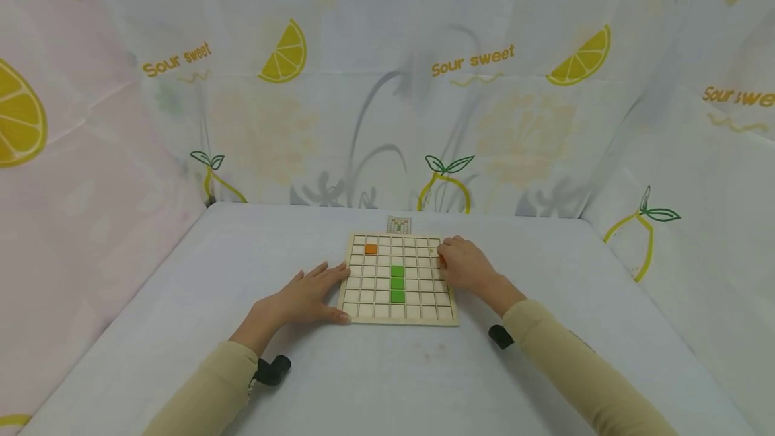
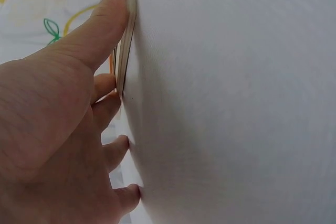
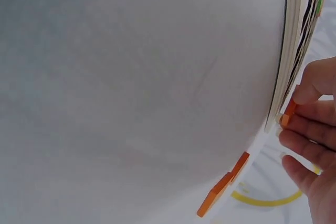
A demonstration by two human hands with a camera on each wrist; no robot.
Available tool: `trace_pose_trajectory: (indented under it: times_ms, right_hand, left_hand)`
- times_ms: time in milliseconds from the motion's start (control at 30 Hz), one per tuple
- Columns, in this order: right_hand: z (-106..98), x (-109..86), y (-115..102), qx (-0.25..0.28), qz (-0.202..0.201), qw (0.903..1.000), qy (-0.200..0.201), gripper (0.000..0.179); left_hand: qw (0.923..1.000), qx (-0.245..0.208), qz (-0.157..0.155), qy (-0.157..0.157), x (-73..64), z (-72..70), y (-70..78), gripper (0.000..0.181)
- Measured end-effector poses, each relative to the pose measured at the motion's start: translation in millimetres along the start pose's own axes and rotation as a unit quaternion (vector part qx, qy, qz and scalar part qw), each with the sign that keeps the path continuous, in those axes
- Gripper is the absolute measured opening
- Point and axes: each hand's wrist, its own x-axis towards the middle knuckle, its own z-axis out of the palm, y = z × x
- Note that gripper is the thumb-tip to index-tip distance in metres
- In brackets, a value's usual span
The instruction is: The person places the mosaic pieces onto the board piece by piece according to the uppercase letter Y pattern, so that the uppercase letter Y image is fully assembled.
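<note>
A square wooden grid board lies on the table. Set in its cells are an orange tile at the upper left and three green tiles in a column near the middle. My left hand, fingers spread, touches the board's left edge; in the left wrist view its thumb lies against the rim. At the board's upper right, my right hand pinches an orange square tile between thumb and fingertips, close over the cells. Its fingers partly cover that tile in the head view.
A small pattern card lies just behind the board. In the right wrist view, two more orange tiles rest on the white tablecloth beyond the right hand. Printed fabric walls close off the back and both sides.
</note>
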Motion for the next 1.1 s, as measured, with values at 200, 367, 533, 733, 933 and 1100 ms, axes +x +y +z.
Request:
trace_pose_trajectory:
  times_ms: [200, 367, 533, 733, 933, 1100]
  right_hand:
    - [-1, 2.2, -5, 0.002, -0.007, 1.0, 0.004, 0.006]
    - [-1, 4.8, -9, 0.009, -0.01, 0.9999, 0.005, 0.004]
    - [0, 8.6, -13, 0.013, -0.009, 0.9999, 0.0, 0.004]
    - [0, 13.4, -19, 0.022, -0.019, 0.9996, -0.001, 0.004]
    - [0, 17.8, -25, 0.025, -0.027, 0.9993, -0.001, 0.004]
    - [0, 20.0, -30, 0.023, -0.02, 0.9995, -0.008, 0.007]
  left_hand:
    - [1.0, -0.002, 0.002, 0.002, -0.1, 1.7, -3.1, 0.095]
    - [1.0, -0.003, 0.0, 0.002, -0.1, 1.8, -3.1, 0.096]
    - [1.0, -0.006, -0.002, 0.001, -0.3, 1.2, -2.5, 0.095]
    - [1.0, -0.001, 0.002, 0.002, -0.6, 0.9, -3.0, 0.095]
    - [1.0, -0.002, 0.005, 0.002, 0.3, 1.4, -4.1, 0.095]
    - [1.0, 0.004, 0.001, 0.0, 2.3, 3.5, -5.9, 0.096]
